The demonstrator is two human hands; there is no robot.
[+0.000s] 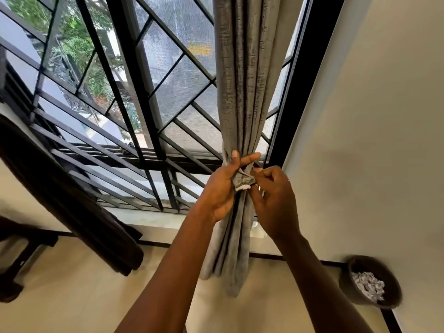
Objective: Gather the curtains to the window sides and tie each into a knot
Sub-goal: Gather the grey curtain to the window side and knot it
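Curtain (242, 92) bunched; left hand (222, 191) holds it, right hand (274, 198) seemingly pinches.

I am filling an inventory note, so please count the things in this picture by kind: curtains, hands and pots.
Curtains: 2, the grey curtain and the dark curtain
Hands: 2, the left hand and the right hand
Pots: 1, the dark pot holding white pebbles
Total: 5
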